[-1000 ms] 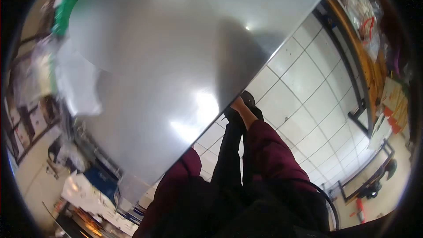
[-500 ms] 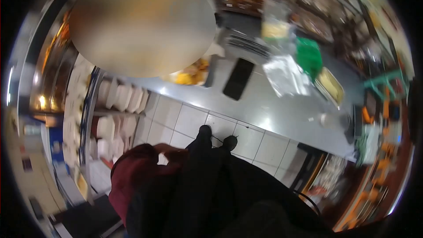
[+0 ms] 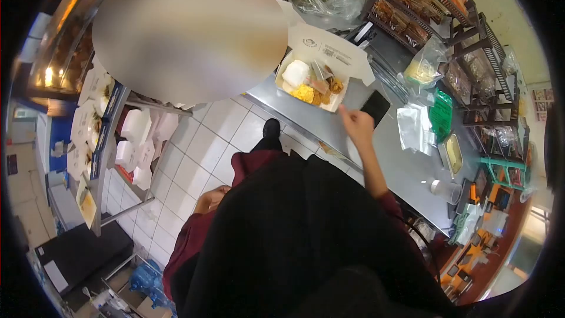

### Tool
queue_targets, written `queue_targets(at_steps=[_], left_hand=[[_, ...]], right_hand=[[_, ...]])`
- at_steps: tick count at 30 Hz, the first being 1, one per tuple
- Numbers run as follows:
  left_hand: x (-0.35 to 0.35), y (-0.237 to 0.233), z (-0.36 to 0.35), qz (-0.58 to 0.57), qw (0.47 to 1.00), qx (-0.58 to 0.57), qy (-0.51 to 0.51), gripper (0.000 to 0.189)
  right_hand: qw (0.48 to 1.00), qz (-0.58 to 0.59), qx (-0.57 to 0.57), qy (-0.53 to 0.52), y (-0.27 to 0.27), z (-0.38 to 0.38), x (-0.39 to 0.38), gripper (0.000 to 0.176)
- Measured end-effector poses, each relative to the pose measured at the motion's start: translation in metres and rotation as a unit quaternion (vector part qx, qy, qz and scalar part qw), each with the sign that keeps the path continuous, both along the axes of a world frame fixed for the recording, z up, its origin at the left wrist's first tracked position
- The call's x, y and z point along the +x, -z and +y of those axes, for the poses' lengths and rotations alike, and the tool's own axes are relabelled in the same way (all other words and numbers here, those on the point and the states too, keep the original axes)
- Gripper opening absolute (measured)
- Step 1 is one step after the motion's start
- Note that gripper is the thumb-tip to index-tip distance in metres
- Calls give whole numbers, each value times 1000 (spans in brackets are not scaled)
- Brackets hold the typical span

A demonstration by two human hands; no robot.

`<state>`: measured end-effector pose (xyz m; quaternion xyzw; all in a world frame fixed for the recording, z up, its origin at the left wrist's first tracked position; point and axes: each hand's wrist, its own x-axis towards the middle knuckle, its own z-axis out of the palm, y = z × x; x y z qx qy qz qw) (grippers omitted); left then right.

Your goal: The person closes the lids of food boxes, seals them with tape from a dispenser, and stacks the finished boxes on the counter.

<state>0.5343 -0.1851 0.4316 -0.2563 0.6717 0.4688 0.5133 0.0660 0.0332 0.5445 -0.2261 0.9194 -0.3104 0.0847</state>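
On the steel counter (image 3: 406, 168) lies an open paper meal box (image 3: 323, 110), its lid (image 3: 335, 47) folded back. Inside it are a white mound of rice (image 3: 296, 73), yellow food (image 3: 303, 93), brown pieces and a small clear packet. My right hand (image 3: 358, 125) is over the counter by the box's near right corner, one digit reaching to that corner and the other fingers curled. A black phone (image 3: 376, 108) lies right behind this hand. Low by my side, my left hand (image 3: 213, 196) is closed with its fingers curled; what it holds, if anything, is hidden.
On the counter's right are a silver pouch (image 3: 414, 128), a green packet (image 3: 440, 115), a metal tin (image 3: 452, 154) and a clear cup (image 3: 445, 191). Racks of packaged goods (image 3: 412, 0) stand behind. At left, a shelf (image 3: 112, 141) holds white boxes (image 3: 137, 126). A blurred oval hides the upper left.
My view has turned and shifted. My right hand has come into sight over the counter by the box. The meal box, mostly hidden before, now shows fully.
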Motion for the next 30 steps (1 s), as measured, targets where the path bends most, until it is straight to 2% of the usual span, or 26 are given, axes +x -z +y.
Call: queue_targets(at_steps=[3, 5, 6, 7, 8, 9, 10, 11, 13, 15, 16, 17, 18, 19, 20, 21, 23, 24, 26, 27, 28, 30], left_hand=[[-53, -16, -55, 52, 995, -73, 49, 15], [-111, -23, -103, 176, 958, -228, -6, 15], [-140, -15, -124, 364, 877, -302, -90, 15], [-169, -7, -144, 528, 746, -384, -131, 17], [-229, -76, -138, 569, 702, -373, -209, 23], [-273, -101, -137, 642, 617, -409, -200, 33], [-314, -122, -131, 704, 563, -388, -190, 37], [-353, -155, -114, 734, 565, -330, -182, 44], [-405, -181, -94, 751, 608, -245, -78, 44], [-428, -150, -94, 773, 620, -130, -2, 39], [-436, -142, -89, 753, 656, -36, -40, 36], [-443, -134, -84, 723, 683, 56, -83, 33], [-443, -131, -68, 637, 722, 184, -200, 31], [-440, -128, -51, 522, 735, 303, -310, 28], [-438, -126, -35, 466, 718, 328, -399, 31], [-442, -125, -22, 487, 695, 304, -433, 33], [-451, -120, -3, 525, 642, 252, -499, 36], [-456, -108, -6, 511, 615, 320, -509, 43], [-455, -92, -17, 520, 696, 228, -440, 41], [-452, -88, -27, 522, 731, 180, -402, 41], [-445, -95, -40, 536, 783, 59, -310, 32], [-450, -112, -66, 618, 772, -21, -146, 27]], right_hand=[[993, 16, 114, 24, 24, -30, 3, 53], [990, -39, 132, 28, 31, -12, 0, 50], [987, -67, 140, 34, 29, -2, 3, 48], [985, -84, 119, 90, 11, 3, 10, 42], [980, -99, 99, 142, -14, 4, 12, 36], [976, 1, -29, 216, -25, 1, 11, 28], [943, 102, -153, 278, -33, 1, 11, 22], [926, 220, -165, 259, -39, -2, -1, 22], [913, 329, -138, 197, -46, -7, -21, 23], [937, 326, -71, 105, -56, -3, -40, 26], [952, 232, -184, 78, -50, -2, -47, 28], [945, 134, -293, 49, -33, -1, -51, 31], [909, -80, -391, 123, -2, 2, -48, 31], [889, -98, -426, 134, -5, -11, -40, 27], [907, -91, -371, 174, -8, -25, -33, 25], [893, -5, -367, 260, -23, -51, -23, 31], [855, -59, -453, 246, -6, -59, -25, 34], [833, -88, -493, 237, 10, -60, -27, 36], [780, -147, -569, 216, 29, -59, -31, 41], [853, -176, -449, 198, 28, -48, -36, 40], [909, -202, -320, 177, 12, -32, -43, 38], [946, -174, -248, 115, -26, -27, -47, 28]])
